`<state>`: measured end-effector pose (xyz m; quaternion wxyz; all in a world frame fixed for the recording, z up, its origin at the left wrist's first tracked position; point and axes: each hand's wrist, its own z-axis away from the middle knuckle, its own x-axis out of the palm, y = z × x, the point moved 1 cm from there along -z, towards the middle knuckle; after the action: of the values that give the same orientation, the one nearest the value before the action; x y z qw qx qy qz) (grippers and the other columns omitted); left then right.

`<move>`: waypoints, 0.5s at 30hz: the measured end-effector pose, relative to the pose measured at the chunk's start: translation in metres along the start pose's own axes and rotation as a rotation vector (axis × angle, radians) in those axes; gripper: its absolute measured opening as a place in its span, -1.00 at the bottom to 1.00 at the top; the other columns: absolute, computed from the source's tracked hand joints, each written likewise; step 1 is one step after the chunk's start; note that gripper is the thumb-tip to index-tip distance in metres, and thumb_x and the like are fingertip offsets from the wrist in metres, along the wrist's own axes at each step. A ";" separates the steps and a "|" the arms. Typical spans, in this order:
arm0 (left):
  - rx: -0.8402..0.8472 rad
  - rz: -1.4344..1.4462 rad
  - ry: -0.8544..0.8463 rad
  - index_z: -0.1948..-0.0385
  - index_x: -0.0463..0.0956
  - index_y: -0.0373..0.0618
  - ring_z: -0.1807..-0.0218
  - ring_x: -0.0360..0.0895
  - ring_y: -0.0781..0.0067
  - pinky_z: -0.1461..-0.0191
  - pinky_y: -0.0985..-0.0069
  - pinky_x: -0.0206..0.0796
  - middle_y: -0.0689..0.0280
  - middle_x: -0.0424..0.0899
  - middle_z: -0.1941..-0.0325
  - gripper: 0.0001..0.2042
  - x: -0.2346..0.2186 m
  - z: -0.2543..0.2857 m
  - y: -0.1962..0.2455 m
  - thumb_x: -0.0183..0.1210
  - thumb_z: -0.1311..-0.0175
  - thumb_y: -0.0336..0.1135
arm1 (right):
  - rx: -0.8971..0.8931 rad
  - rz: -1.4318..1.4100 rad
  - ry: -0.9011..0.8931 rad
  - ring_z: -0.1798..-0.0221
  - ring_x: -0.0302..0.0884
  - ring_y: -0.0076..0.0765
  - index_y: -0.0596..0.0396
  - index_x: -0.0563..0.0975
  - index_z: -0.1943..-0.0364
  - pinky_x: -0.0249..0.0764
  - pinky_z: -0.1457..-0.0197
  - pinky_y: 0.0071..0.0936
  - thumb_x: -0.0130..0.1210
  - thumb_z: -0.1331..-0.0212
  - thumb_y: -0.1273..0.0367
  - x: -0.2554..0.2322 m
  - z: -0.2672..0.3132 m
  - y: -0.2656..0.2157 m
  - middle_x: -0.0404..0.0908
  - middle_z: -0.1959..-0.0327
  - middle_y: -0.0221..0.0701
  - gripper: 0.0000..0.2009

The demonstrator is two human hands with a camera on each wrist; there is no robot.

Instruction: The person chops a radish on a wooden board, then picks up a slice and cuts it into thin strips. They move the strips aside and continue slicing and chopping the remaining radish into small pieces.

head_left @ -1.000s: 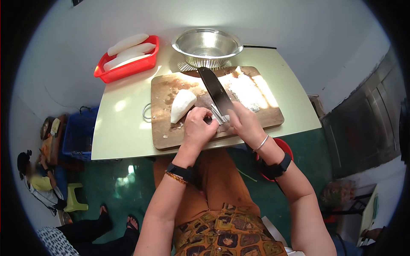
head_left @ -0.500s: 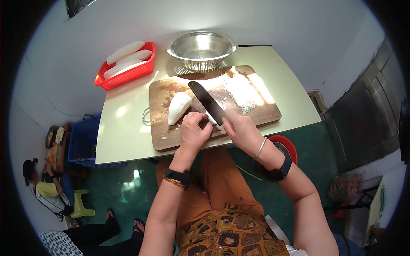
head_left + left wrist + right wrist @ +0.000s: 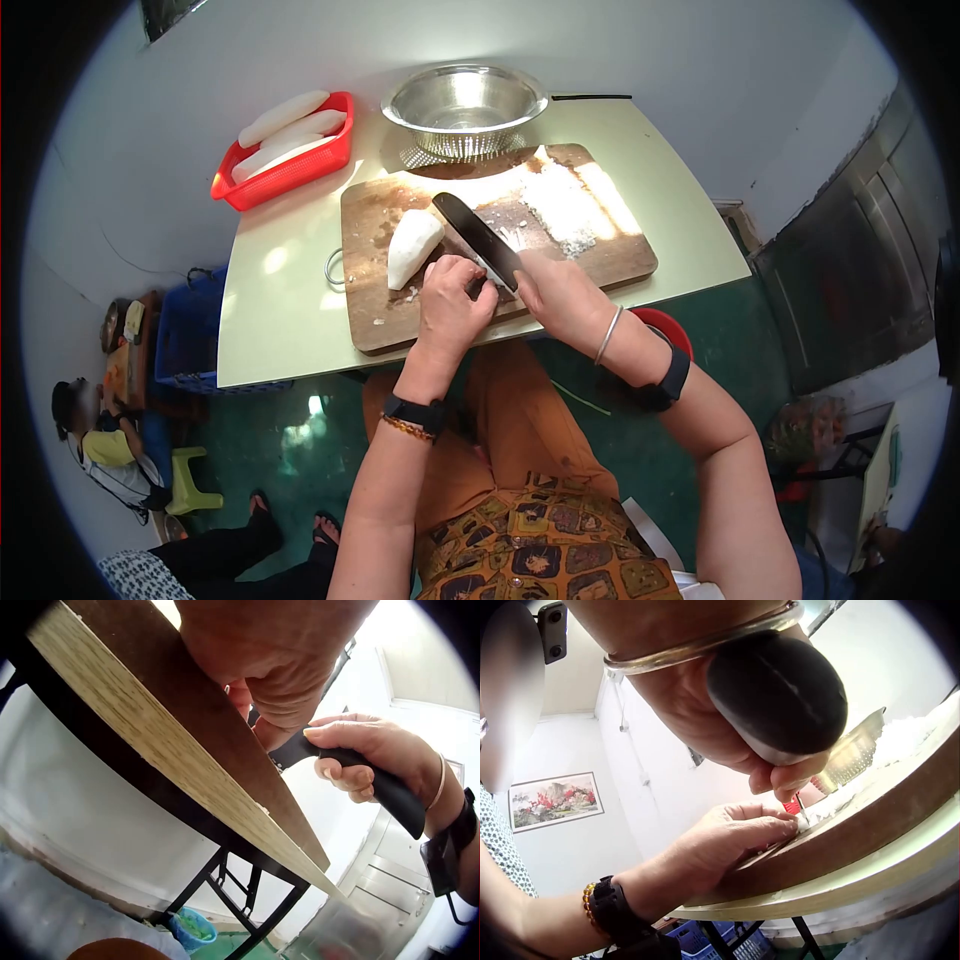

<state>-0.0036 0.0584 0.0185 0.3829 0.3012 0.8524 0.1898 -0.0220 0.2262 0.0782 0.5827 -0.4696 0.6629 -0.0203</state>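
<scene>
My right hand grips the black handle of a knife whose dark blade slants up and left over the wooden cutting board. Beside the blade, my left hand has its fingers curled and its fingertips on a small white piece, mostly hidden by fingers and blade. A large peeled white vegetable chunk lies just left of the blade. Finely cut white bits are spread over the board's right part, and a few strips lie close to the blade.
A metal colander with a bowl rim stands behind the board. At the back left, a red basket holds several peeled white vegetables. A metal ring shows at the board's left edge. Another person is at far left.
The knife has come down from a steeper angle and lies closer to my left fingers. Both hands stay near the board's front edge; the whole view has shifted slightly.
</scene>
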 end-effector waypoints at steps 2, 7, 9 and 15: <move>0.007 0.016 -0.003 0.52 0.56 -0.20 0.27 0.47 0.11 0.12 0.27 0.35 0.18 0.56 0.40 -0.91 0.000 0.000 0.001 0.22 0.08 -0.43 | 0.023 0.042 -0.045 0.36 0.55 0.28 0.28 0.42 0.36 0.46 0.25 0.06 -0.01 -0.26 0.41 -0.001 -0.003 -0.002 0.55 0.52 0.10 -0.83; 0.027 0.009 -0.018 0.53 0.54 -0.19 0.28 0.45 0.10 0.12 0.27 0.34 0.18 0.54 0.41 -0.94 -0.001 -0.002 0.004 0.20 0.07 -0.45 | 0.098 0.154 -0.177 0.31 0.61 0.23 0.31 0.46 0.35 0.52 0.19 0.00 0.02 -0.21 0.41 -0.001 -0.011 -0.007 0.60 0.47 0.09 -0.83; 0.015 0.007 -0.021 0.55 0.53 -0.19 0.31 0.46 0.11 0.16 0.28 0.35 0.19 0.54 0.43 -0.94 0.000 -0.002 0.003 0.21 0.07 -0.45 | 0.138 0.166 -0.198 0.29 0.62 0.22 0.30 0.47 0.34 0.54 0.18 -0.02 0.03 -0.18 0.42 0.007 -0.016 -0.008 0.61 0.45 0.09 -0.84; 0.023 0.029 0.029 0.59 0.53 -0.22 0.38 0.55 0.10 0.26 0.28 0.41 0.15 0.59 0.48 -0.94 -0.002 -0.005 -0.002 0.22 0.08 -0.47 | 0.132 0.194 -0.216 0.25 0.63 0.22 0.28 0.49 0.35 0.55 0.16 -0.04 0.03 -0.16 0.44 0.021 -0.025 -0.012 0.62 0.43 0.08 -0.86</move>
<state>-0.0070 0.0552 0.0215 0.3640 0.3152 0.8557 0.1897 -0.0323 0.1929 0.0775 0.6796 -0.3635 0.6357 0.0429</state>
